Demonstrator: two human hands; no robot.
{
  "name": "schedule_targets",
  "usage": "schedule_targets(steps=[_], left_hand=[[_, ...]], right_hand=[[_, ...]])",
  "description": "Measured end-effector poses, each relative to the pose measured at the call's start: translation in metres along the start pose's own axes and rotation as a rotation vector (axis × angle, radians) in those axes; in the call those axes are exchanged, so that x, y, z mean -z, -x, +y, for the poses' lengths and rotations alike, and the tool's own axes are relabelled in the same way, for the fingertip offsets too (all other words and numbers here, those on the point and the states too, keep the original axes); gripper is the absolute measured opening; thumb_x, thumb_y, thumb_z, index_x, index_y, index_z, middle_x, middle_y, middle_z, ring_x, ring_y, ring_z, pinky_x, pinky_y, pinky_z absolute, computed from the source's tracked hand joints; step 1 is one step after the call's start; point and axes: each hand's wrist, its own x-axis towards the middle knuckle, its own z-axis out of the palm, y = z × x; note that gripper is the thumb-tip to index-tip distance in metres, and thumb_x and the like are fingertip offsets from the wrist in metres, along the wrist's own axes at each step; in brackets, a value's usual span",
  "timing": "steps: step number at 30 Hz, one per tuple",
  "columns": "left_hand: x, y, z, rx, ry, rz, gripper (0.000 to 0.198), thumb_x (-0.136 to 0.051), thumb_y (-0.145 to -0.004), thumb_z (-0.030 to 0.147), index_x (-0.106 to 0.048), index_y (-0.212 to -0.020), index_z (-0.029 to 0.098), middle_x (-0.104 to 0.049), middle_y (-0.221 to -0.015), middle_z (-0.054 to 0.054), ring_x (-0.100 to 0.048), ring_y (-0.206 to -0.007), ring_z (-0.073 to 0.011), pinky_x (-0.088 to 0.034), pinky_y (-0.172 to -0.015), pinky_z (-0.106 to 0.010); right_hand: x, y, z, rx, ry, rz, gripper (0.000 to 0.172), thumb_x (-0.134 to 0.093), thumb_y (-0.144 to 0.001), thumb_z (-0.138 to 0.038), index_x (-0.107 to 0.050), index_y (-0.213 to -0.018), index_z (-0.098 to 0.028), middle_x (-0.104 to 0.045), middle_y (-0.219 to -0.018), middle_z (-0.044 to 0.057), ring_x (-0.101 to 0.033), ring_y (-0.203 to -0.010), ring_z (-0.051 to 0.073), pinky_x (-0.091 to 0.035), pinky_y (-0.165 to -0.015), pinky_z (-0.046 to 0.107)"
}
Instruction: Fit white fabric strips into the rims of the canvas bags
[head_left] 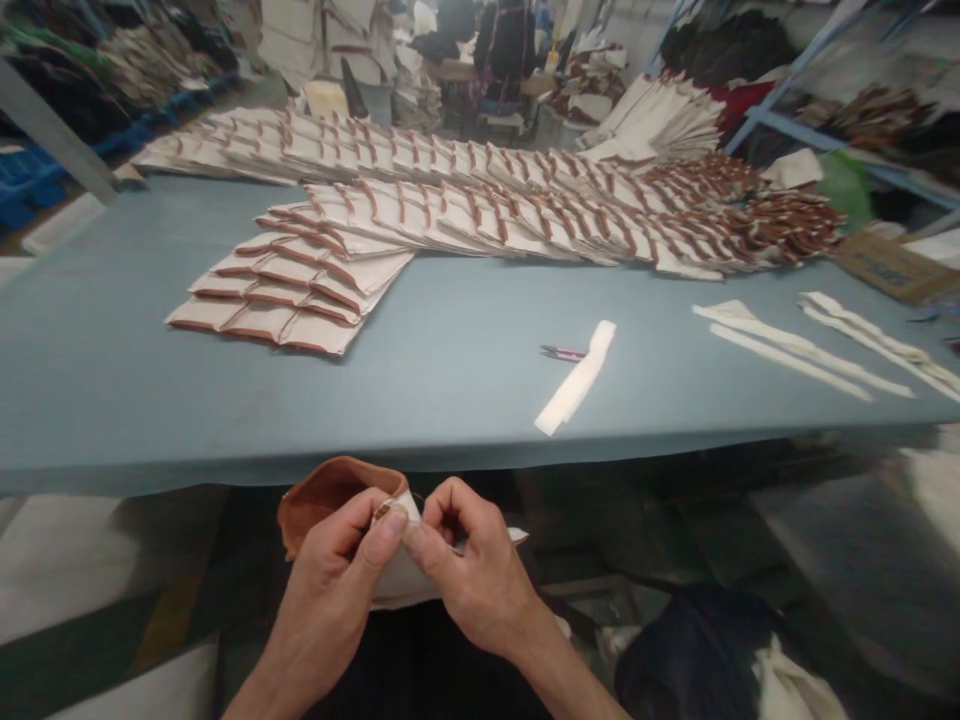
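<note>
Below the table's front edge, both my hands hold a cream fabric pouch with a brown lining. My left hand pinches the pouch's edge between thumb and fingers. My right hand is closed in a pinch on the same edge, thumb against my left thumb. What sits between the fingertips is too small to make out. Part of the pouch is hidden behind my hands.
The grey-blue table bears long overlapping rows of finished cream pouches with brown trim. A cream fabric strip lies beside small pink-handled snips. More cream strips lie at right. Fabric piles and a person stand behind.
</note>
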Motion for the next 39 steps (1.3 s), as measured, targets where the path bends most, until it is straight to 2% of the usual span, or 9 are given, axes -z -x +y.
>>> schedule_targets(steps=[4,9,12,16,22,25,28,31,39], left_hand=[[-0.016,-0.003,-0.015,0.114,0.206,0.052,0.046,-0.07,-0.087,0.06,-0.062,-0.072,0.018,-0.051,-0.064,0.003,-0.043,-0.056,-0.0113,-0.037,-0.048,-0.019],[-0.029,-0.023,-0.025,0.181,0.274,-0.152,0.053,-0.076,-0.081,0.067,-0.062,-0.069,0.017,-0.05,-0.063,0.003,-0.041,-0.055,-0.0101,-0.038,-0.049,-0.018],[-0.036,-0.039,-0.016,0.052,-0.014,-0.288,0.05,-0.068,-0.09,0.061,-0.062,-0.066,0.017,-0.052,-0.063,0.001,-0.045,-0.056,-0.0124,-0.04,-0.05,-0.02],[-0.054,-0.051,-0.007,-0.171,-0.32,-0.297,0.046,-0.055,-0.1,0.048,-0.062,-0.065,0.019,-0.057,-0.062,0.0,-0.051,-0.056,-0.0143,-0.04,-0.052,-0.021],[-0.083,-0.061,-0.015,-0.384,-0.47,-0.22,0.038,-0.053,-0.103,0.036,-0.058,-0.068,0.021,-0.061,-0.061,0.002,-0.057,-0.054,-0.014,-0.041,-0.057,-0.023],[-0.092,-0.071,-0.013,-0.426,-0.492,-0.239,0.036,-0.052,-0.103,0.032,-0.056,-0.069,0.021,-0.061,-0.062,0.002,-0.059,-0.054,-0.0136,-0.043,-0.057,-0.022],[-0.098,-0.08,-0.007,-0.461,-0.523,-0.265,0.037,-0.05,-0.104,0.03,-0.054,-0.068,0.021,-0.057,-0.06,0.004,-0.057,-0.053,-0.0122,-0.041,-0.056,-0.021],[-0.102,-0.084,-0.005,-0.49,-0.569,-0.259,0.038,-0.05,-0.104,0.028,-0.052,-0.066,0.021,-0.053,-0.058,0.005,-0.054,-0.052,-0.0112,-0.039,-0.056,-0.021],[-0.111,-0.096,0.004,-0.46,-0.661,-0.079,0.028,-0.05,-0.101,0.035,-0.051,-0.076,0.024,-0.053,-0.054,0.007,-0.053,-0.044,-0.0148,-0.037,-0.051,-0.026]], right_hand=[[0.002,0.003,0.008,0.009,-0.234,0.056,0.035,-0.064,-0.088,-0.049,-0.046,-0.075,-0.023,-0.042,-0.067,-0.006,-0.039,-0.061,0.012,-0.033,-0.058,0.025],[0.016,0.007,0.027,0.032,-0.41,0.071,0.05,-0.062,-0.088,-0.069,-0.042,-0.077,-0.024,-0.04,-0.068,-0.007,-0.036,-0.059,0.011,-0.033,-0.056,0.025],[0.031,0.008,0.043,0.013,-0.266,0.121,0.045,-0.06,-0.091,-0.062,-0.045,-0.077,-0.023,-0.043,-0.07,-0.005,-0.041,-0.063,0.012,-0.037,-0.06,0.026],[0.059,0.007,0.06,-0.021,-0.041,0.162,0.03,-0.058,-0.094,-0.046,-0.05,-0.077,-0.022,-0.052,-0.069,-0.003,-0.05,-0.064,0.013,-0.041,-0.061,0.026],[0.136,-0.022,0.075,0.218,0.657,0.594,0.018,-0.07,-0.093,-0.035,-0.066,-0.102,-0.02,-0.073,-0.1,0.009,-0.066,-0.094,0.025,-0.051,-0.083,0.036],[0.166,-0.046,0.08,0.311,0.936,0.448,0.028,-0.078,-0.091,-0.035,-0.069,-0.113,-0.02,-0.074,-0.117,0.013,-0.065,-0.105,0.03,-0.049,-0.09,0.04],[0.178,-0.062,0.082,0.31,1.012,0.332,0.021,-0.081,-0.089,-0.033,-0.072,-0.104,-0.02,-0.075,-0.11,0.011,-0.064,-0.097,0.029,-0.047,-0.084,0.039],[0.178,-0.068,0.084,0.306,0.992,0.334,0.005,-0.072,-0.097,-0.025,-0.073,-0.094,-0.021,-0.075,-0.102,0.009,-0.062,-0.091,0.025,-0.044,-0.082,0.036],[0.183,-0.073,0.084,0.256,0.849,0.432,0.022,-0.058,-0.1,-0.018,-0.065,-0.08,-0.02,-0.072,-0.087,0.004,-0.064,-0.085,0.019,-0.042,-0.08,0.03]])
